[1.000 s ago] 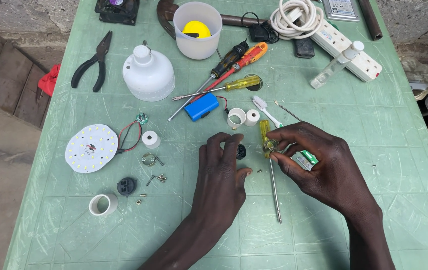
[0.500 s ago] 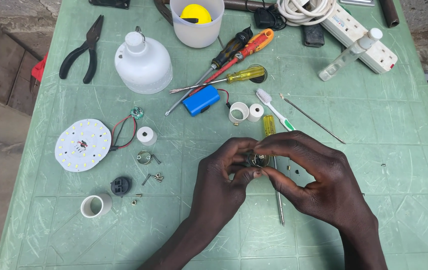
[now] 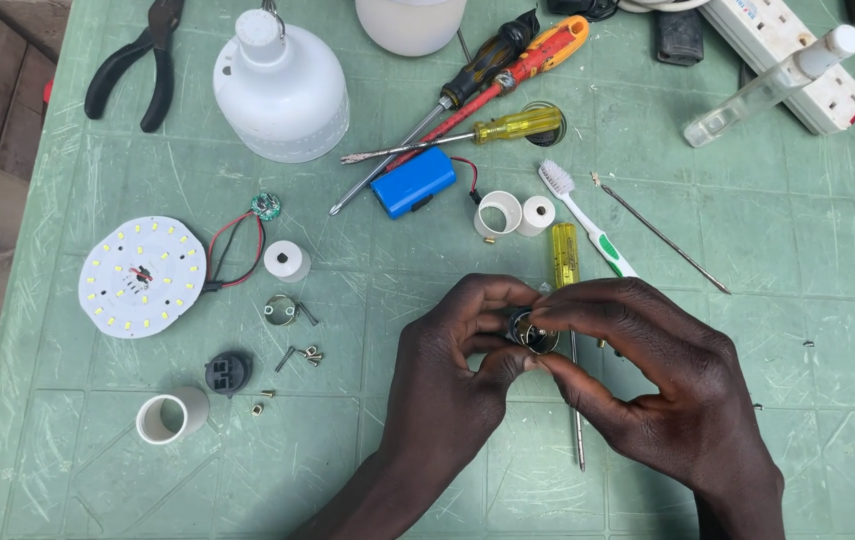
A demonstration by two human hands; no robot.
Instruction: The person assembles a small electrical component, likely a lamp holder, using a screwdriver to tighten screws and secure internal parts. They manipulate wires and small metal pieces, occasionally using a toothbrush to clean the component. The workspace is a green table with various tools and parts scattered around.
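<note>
Near the desk's (image 3: 777, 250) left edge lies a round white LED board (image 3: 142, 276), face up, its red and black wires trailing to a small driver disc (image 3: 266, 206). Loose screws (image 3: 302, 354), a black socket piece (image 3: 228, 372) and a white sleeve (image 3: 171, 416) lie spread apart beside it, each easy to pick out. The white bulb dome (image 3: 281, 86) stands toward the far-left corner, out of the way. Toward the near edge, the left hand (image 3: 447, 380) pinches a small dark round fitting with a brass rim (image 3: 532, 331) between thumb and fingertips, steadying it above the desk. The right hand (image 3: 667, 390) closes narrow fingers on the same part from the other side. A yellow-handled screwdriver (image 3: 565, 255) lies directly beneath, within reach.
</note>
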